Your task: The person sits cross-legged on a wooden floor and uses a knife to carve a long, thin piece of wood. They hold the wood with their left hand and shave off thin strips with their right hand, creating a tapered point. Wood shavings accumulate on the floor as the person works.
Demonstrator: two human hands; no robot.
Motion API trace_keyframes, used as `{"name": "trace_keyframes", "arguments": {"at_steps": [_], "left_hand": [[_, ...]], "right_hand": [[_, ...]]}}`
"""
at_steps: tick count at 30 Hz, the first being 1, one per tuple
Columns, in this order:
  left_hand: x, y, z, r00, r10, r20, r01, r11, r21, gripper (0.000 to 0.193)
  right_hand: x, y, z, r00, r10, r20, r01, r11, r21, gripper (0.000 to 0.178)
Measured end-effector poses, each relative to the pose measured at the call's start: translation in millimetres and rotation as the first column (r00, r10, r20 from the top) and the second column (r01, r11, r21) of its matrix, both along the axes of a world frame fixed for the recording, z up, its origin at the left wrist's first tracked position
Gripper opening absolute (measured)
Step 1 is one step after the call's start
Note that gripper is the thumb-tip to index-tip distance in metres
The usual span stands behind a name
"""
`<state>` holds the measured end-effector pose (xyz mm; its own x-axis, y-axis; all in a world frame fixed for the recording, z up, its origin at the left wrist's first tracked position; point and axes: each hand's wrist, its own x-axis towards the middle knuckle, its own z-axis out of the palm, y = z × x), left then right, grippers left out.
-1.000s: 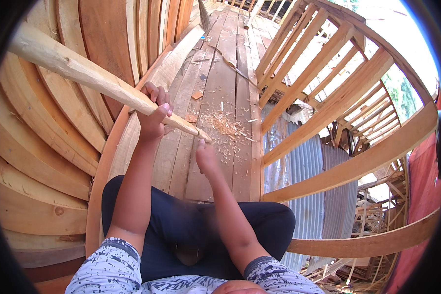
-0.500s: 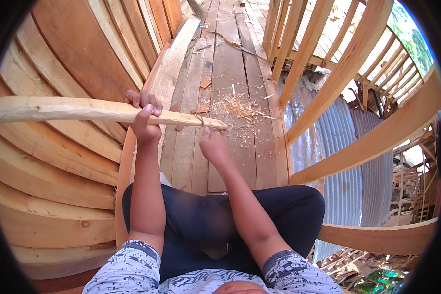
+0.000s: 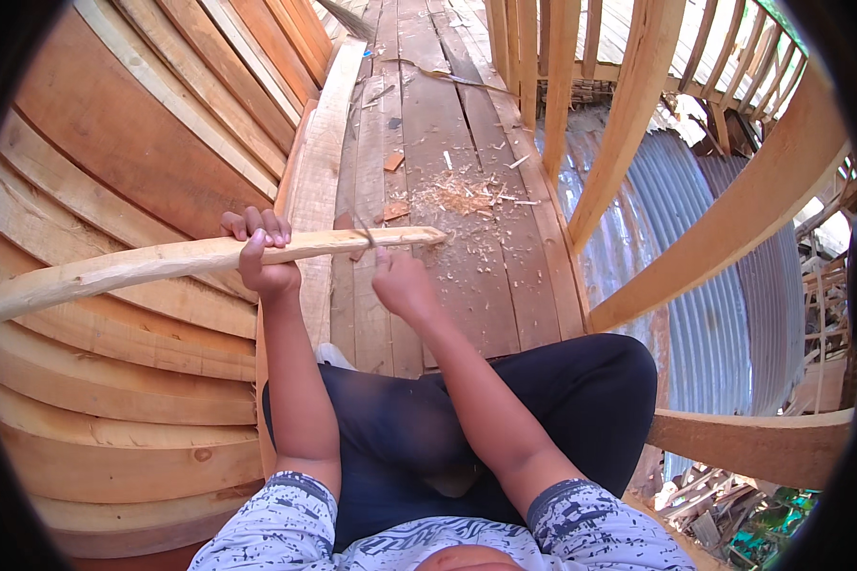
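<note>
A long pale wooden pole (image 3: pixel 152 264), peeled of bark and cut to a point at its right end, lies across in front of me. My left hand (image 3: pixel 261 251) is closed around it, thumb on the near side and fingers over the far side. Close to the pointed end is my right hand (image 3: pixel 405 284), a fist below the pole. From this fist a thin dark blade (image 3: pixel 364 228), seemingly a knife's, crosses the pole's surface; the handle is hidden in my fingers. The tip of the pole hangs over the plank floor.
Curled wood shavings (image 3: pixel 462 195) and small reddish chips (image 3: pixel 394 162) litter the plank floor (image 3: pixel 428 114). A board wall (image 3: pixel 114 381) rises on the left. Wooden railing slats (image 3: pixel 628 114) run along the right, with corrugated metal sheets (image 3: pixel 700 285) below them. A broom (image 3: pixel 346 19) lies far ahead.
The blade and my right hand have slid left along the pole, away from its tip. The pole has tilted, its left end lower in view. My head view has shifted slightly.
</note>
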<state>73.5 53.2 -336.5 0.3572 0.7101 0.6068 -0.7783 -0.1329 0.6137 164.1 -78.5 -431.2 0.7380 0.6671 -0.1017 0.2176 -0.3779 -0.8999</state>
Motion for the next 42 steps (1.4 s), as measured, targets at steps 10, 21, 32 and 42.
{"name": "trace_keyframes", "arguments": {"at_steps": [10,21,32,42], "left_hand": [[7,-4,2,1.000,-0.021,-0.014,0.021,1.000,0.010,0.029],[16,-13,4,1.000,-0.004,-0.009,0.005,1.000,0.012,0.030],[11,-10,4,1.000,-0.007,0.003,0.007,1.000,-0.005,0.032],[-2,-2,-2,1.000,0.030,-0.005,-0.030,0.998,-0.061,0.033]], "right_hand": [[23,0,-32,0.987,-0.159,-0.017,0.156,0.981,-0.118,0.056],[40,-6,-48,0.996,-0.092,-0.008,0.091,0.994,-0.060,0.055],[31,2,-51,0.983,-0.170,0.074,0.177,0.978,-0.106,0.054],[8,4,23,1.000,0.015,0.025,-0.013,0.998,-0.061,0.061]]}}
